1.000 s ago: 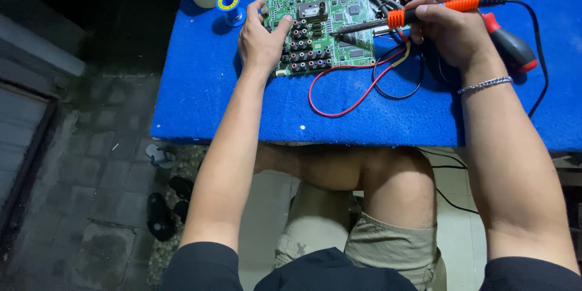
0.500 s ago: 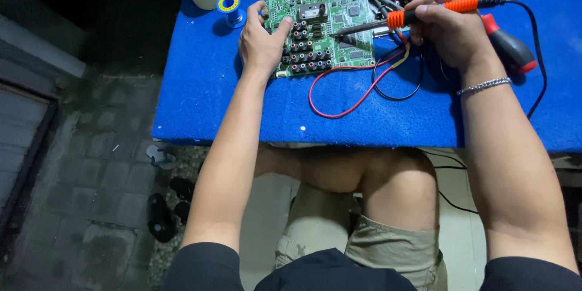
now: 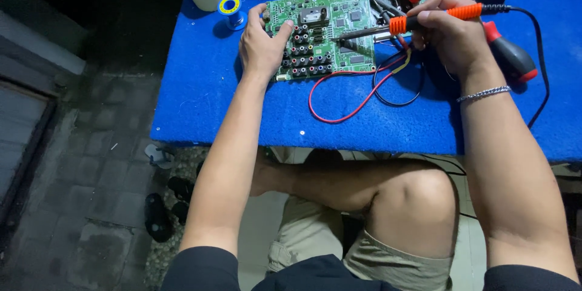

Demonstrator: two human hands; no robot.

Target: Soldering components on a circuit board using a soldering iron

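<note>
At upper centre of the frame, your left hand pins the green circuit board; your right hand fingers grip the orange-handled soldering iron, apparently mid-joint, wires unattached.

- A blue, felt-like table top filled the upper right of the view and was brightly lit from above.
- A grey paved floor of small rectangular blocks lay to the left, worn and dim.
- The light fell off sharply toward the upper left, where the ground went almost black.
- A long pale concrete-looking ledge ran slantwise along the left edge.
- Below the ledge, a dark framed panel lay flat or leaning; which one could not be told.
- Dark sandals sat on a strip of gravel beside the paving, just under the table's near edge.
- Paler, smooth flooring showed beneath the table.
</note>
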